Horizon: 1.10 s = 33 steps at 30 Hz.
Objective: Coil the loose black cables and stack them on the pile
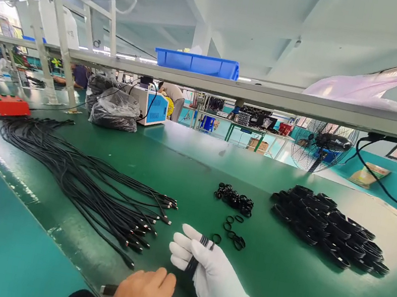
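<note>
My left hand (pixel 144 295), bare, is closed with its knuckles up. A dark cable plug (pixel 108 290) sticks out on its left side. My right hand (pixel 216 279), in a white glove, has its thumb bent over black cable strands (pixel 192 267) lying across the fingers. Several black bands (pixel 204 240) sit around one gloved finger. Left of the hands, a bundle of black cables (pixel 72 167) lies with its plug ends towards me. Loose black rings (pixel 238 241) lie just beyond the glove, and a heap of rings (pixel 234 199) is behind them.
Coiled black cables (pixel 327 225) are piled at the right on the green table (pixel 181 158). A red box with buttons (pixel 8 105), a plastic bag (pixel 115 108) and a blue-white machine (pixel 154 107) stand at the back left. A shelf (pixel 269 95) bearing a blue tray (pixel 197 64) crosses above.
</note>
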### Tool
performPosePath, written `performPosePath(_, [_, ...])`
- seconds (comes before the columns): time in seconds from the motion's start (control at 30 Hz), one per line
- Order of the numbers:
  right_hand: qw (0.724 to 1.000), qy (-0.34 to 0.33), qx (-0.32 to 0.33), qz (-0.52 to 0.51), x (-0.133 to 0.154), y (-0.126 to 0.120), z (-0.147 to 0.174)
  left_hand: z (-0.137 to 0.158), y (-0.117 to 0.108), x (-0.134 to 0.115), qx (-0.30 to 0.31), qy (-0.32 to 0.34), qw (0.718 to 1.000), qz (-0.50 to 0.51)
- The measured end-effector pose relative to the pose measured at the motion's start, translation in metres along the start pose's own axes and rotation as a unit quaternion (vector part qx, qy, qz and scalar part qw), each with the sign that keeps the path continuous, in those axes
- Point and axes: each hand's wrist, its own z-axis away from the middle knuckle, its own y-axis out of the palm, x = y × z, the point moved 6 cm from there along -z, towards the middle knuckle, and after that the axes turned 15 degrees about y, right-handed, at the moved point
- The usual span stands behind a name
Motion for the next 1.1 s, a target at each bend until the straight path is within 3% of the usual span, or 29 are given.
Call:
performPosePath(0.1, [0.998,0.031,0.007,0.046,-0.007,0.003,0.001,-0.006,-0.015,-0.004,-0.036,0.085,0.996,-0.006])
performPosePath(0.2, [0.987,0.097,0.079,0.102,-0.020,0.014,0.005,-0.015,-0.039,0.010,-0.046,0.149,0.987,0.029])
performPosePath(0.3, [0.966,0.168,0.169,0.098,-0.036,0.024,0.011,-0.028,-0.055,0.034,-0.011,0.167,0.977,0.129])
performPosePath(0.4, [0.954,0.238,0.166,0.076,-0.050,0.022,0.014,-0.039,-0.054,0.048,0.035,0.182,0.947,0.263])
performPosePath(0.5, [0.962,0.236,0.121,0.070,-0.054,0.014,0.009,-0.043,-0.050,0.051,0.016,0.199,0.934,0.295])
performPosePath(0.6, [0.972,0.213,0.087,0.050,-0.050,0.007,0.004,-0.038,-0.059,0.050,-0.106,0.198,0.957,0.186])
performPosePath(0.67, [0.973,0.209,0.089,0.045,-0.048,0.007,0.002,-0.033,-0.061,0.044,-0.139,0.221,0.958,0.116])
performPosePath(0.77, [0.969,0.218,0.108,0.043,-0.049,0.007,0.004,-0.033,-0.056,0.039,-0.093,0.259,0.954,0.121])
performPosePath(0.83, [0.962,0.235,0.135,0.038,-0.051,0.008,0.006,-0.037,-0.049,0.047,-0.048,0.225,0.941,0.248])
performPosePath(0.87, [0.959,0.239,0.151,0.037,-0.052,0.009,0.008,-0.038,-0.043,0.052,-0.025,0.184,0.919,0.347])
performPosePath(0.93, [0.955,0.230,0.185,0.031,-0.051,0.011,0.010,-0.039,-0.027,0.057,0.014,0.092,0.843,0.530])
performPosePath(1.0, [0.956,0.207,0.206,0.019,-0.047,0.012,0.012,-0.036,-0.010,0.054,0.033,0.037,0.779,0.626])
performPosePath(1.07, [0.958,0.195,0.211,0.018,-0.045,0.012,0.012,-0.035,0.005,0.044,0.012,0.017,0.722,0.692])
performPosePath(1.1, [0.958,0.192,0.209,0.027,-0.045,0.012,0.013,-0.035,0.012,0.039,-0.007,0.006,0.681,0.733])
